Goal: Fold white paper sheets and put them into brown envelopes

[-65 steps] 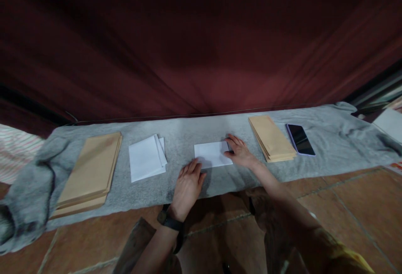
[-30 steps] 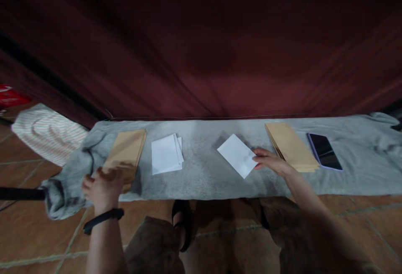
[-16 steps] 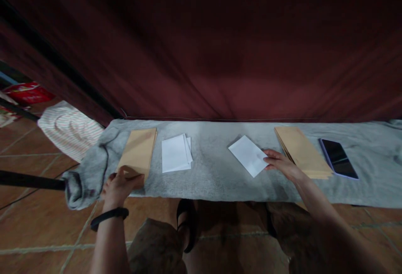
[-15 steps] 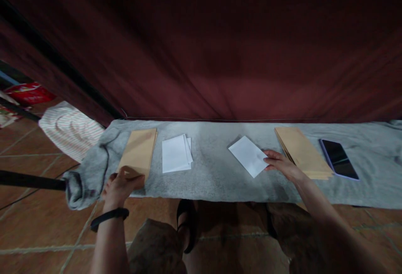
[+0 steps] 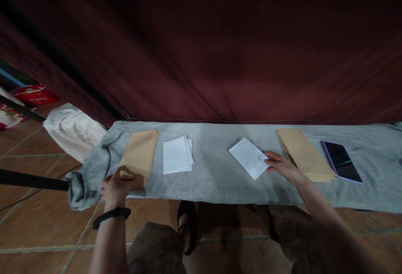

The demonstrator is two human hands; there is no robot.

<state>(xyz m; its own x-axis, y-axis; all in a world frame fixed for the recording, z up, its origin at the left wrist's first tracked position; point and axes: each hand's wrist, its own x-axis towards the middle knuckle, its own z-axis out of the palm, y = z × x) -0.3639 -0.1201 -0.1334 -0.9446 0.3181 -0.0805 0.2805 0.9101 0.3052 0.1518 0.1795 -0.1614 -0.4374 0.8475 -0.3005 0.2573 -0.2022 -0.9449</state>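
Where red drapery (image 5: 220,69) backs grey cloth (image 5: 212,169), the right hand (image 5: 281,167) pinches paper (image 5: 248,157), the left (image 5: 116,188) touching envelopes (image 5: 141,150), grip unclear.

A dark red curtain (image 5: 201,69) fills the upper view, almost black at the top and brighter in the lower middle under dim light, with a black pole (image 5: 64,65) slanting along its left side. Below it runs a long, narrow worktop (image 5: 210,184) under grey cloth (image 5: 97,163), rumpled at the left end. Brown tiles with pale joints make the floor (image 5: 37,226); at left are a black bar (image 5: 31,179), a thin cable (image 5: 23,199), striped fabric (image 5: 73,129) and something glossy red (image 5: 36,95).
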